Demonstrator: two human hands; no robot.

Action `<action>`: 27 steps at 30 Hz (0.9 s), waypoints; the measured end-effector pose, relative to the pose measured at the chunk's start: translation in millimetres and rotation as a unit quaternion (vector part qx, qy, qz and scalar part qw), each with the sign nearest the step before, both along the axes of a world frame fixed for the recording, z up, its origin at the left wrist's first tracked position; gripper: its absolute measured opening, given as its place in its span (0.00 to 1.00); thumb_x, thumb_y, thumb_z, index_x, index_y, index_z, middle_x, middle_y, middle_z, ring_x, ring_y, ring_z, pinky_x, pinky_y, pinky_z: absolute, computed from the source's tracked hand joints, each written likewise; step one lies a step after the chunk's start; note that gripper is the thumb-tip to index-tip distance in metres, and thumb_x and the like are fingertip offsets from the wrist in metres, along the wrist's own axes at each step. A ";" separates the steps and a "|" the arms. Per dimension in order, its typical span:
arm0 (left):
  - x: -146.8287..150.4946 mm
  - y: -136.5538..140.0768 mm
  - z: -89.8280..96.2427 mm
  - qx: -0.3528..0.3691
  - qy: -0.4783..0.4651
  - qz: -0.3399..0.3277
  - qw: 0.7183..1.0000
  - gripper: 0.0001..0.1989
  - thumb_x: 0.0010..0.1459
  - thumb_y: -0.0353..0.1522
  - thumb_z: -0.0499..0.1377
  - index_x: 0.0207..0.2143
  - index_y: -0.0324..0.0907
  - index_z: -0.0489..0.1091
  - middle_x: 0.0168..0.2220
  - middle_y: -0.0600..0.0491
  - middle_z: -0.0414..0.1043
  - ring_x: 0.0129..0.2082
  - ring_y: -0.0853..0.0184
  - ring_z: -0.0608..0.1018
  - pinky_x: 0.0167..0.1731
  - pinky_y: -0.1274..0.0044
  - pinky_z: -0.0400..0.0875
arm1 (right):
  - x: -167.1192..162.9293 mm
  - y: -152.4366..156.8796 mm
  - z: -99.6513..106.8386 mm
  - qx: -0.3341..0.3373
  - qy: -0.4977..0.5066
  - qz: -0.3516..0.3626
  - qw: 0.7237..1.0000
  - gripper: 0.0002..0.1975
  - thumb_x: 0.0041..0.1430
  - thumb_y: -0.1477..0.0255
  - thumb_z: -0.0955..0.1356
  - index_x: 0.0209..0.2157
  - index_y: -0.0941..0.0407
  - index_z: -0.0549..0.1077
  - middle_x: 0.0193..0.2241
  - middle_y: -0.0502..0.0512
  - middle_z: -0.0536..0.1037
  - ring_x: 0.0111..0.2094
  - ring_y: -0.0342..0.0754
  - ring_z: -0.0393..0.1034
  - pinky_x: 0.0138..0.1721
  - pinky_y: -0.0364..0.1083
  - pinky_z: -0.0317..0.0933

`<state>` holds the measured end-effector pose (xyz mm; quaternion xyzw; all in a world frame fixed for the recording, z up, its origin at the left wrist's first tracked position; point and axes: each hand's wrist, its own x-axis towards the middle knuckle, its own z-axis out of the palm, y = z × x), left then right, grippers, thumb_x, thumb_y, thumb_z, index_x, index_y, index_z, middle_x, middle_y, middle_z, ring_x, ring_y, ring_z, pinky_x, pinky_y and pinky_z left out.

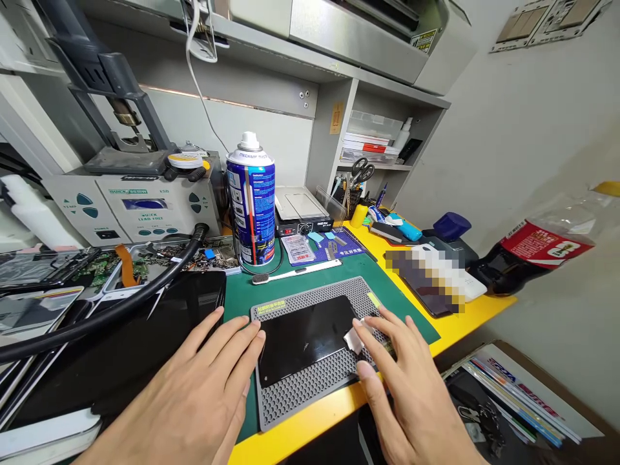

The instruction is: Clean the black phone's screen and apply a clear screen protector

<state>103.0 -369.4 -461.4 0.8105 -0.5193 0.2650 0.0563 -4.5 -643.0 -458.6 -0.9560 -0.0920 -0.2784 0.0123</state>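
Observation:
A black, glossy phone-shaped panel (305, 342) lies face up on a grey honeycomb-patterned pad (310, 384). My left hand (208, 374) is stretched out flat, its fingertips at the panel's left end. At the right end, the fingertips of my right hand (407, 374) have a small crumpled white wipe (355, 340) against the surface. The right thumb stays apart from the wipe, near the pad's front edge. What lies under the right fingers is partly hidden.
Behind the pad are a white brush (295, 271) and a blue spray can (250, 200). A black hose (145, 300) crosses the left side over stacked screens. Phones (426, 278) and a cola bottle (527, 248) lie to the right. The yellow table edge (300, 433) runs in front.

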 end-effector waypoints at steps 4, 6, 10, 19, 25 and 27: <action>-0.6 1.1 -0.1 0.010 -0.003 0.002 1.000 0.22 0.67 0.37 0.50 0.47 0.31 0.79 0.53 0.39 0.78 0.55 0.47 0.72 0.65 0.56 0.47 | -4.3 -13.1 1.4 -0.036 0.016 0.058 0.998 0.23 0.69 0.75 0.63 0.63 0.60 0.65 0.65 0.60 0.65 0.71 0.59 0.47 0.68 0.62 0.46; -0.9 0.4 0.5 0.009 0.000 0.005 1.000 0.22 0.67 0.37 0.51 0.47 0.31 0.79 0.53 0.39 0.78 0.55 0.47 0.72 0.65 0.57 0.47 | -6.8 -16.3 -0.9 -0.066 0.032 0.067 0.995 0.24 0.69 0.74 0.63 0.64 0.61 0.64 0.66 0.57 0.66 0.71 0.56 0.47 0.69 0.59 0.41; -0.7 -1.7 1.6 0.008 0.003 -0.001 1.000 0.22 0.67 0.37 0.51 0.47 0.31 0.80 0.52 0.38 0.78 0.55 0.47 0.72 0.65 0.56 0.47 | -9.3 -13.4 -9.9 -0.089 0.015 0.039 0.995 0.24 0.69 0.74 0.62 0.64 0.65 0.63 0.65 0.63 0.66 0.70 0.59 0.49 0.69 0.60 0.40; -0.6 -2.2 1.9 0.019 0.002 0.000 1.000 0.22 0.66 0.35 0.51 0.46 0.30 0.80 0.52 0.37 0.77 0.55 0.45 0.73 0.65 0.54 0.47 | -3.3 11.7 -13.4 -0.154 -0.030 -0.016 0.988 0.25 0.69 0.68 0.60 0.58 0.73 0.69 0.60 0.74 0.71 0.62 0.69 0.64 0.65 0.65 0.43; -3.8 -0.8 6.9 0.027 -0.004 0.003 1.000 0.23 0.66 0.35 0.49 0.48 0.29 0.78 0.53 0.36 0.77 0.55 0.45 0.73 0.65 0.55 0.48 | -1.3 25.7 -16.7 -0.160 -0.044 -0.029 0.986 0.26 0.68 0.67 0.61 0.54 0.76 0.72 0.57 0.80 0.72 0.57 0.75 0.69 0.64 0.69 0.43; -4.9 -0.6 8.7 0.032 -0.002 0.005 0.999 0.23 0.66 0.34 0.49 0.49 0.27 0.77 0.53 0.35 0.76 0.56 0.45 0.73 0.64 0.55 0.49 | -2.0 27.8 -19.0 -0.151 -0.046 -0.019 0.987 0.26 0.68 0.65 0.62 0.55 0.74 0.73 0.57 0.78 0.72 0.58 0.73 0.69 0.66 0.68 0.41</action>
